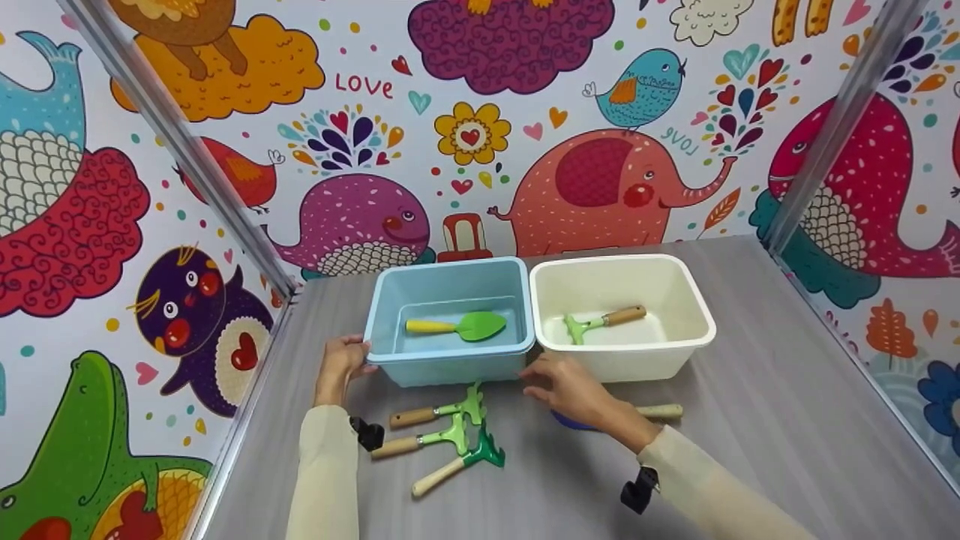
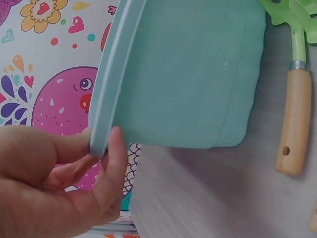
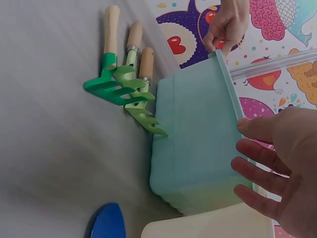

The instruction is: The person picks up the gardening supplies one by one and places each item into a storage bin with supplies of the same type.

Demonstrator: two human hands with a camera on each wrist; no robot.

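Observation:
My left hand (image 1: 343, 367) pinches the rim of a light blue plastic bin (image 2: 188, 74) at its front left corner, thumb and fingers on either side of the lip. At the bin's front right corner is my right hand (image 3: 282, 158), its fingers loosely extended and the thumb right at the rim. Inside the blue bin lies a green trowel (image 1: 480, 326) with a yellow handle. A white bin (image 1: 637, 364) stands against its right side, holding a light green hand rake (image 1: 596, 321) with a wooden handle.
In front of the blue bin lie two light green hand rakes (image 1: 416, 417) and a dark green one (image 1: 480, 454), all wooden-handled. A blue-headed tool (image 3: 109, 220) lies partly hidden beneath my right forearm. Printed wall panels (image 1: 472, 202) border the grey table (image 1: 780, 420).

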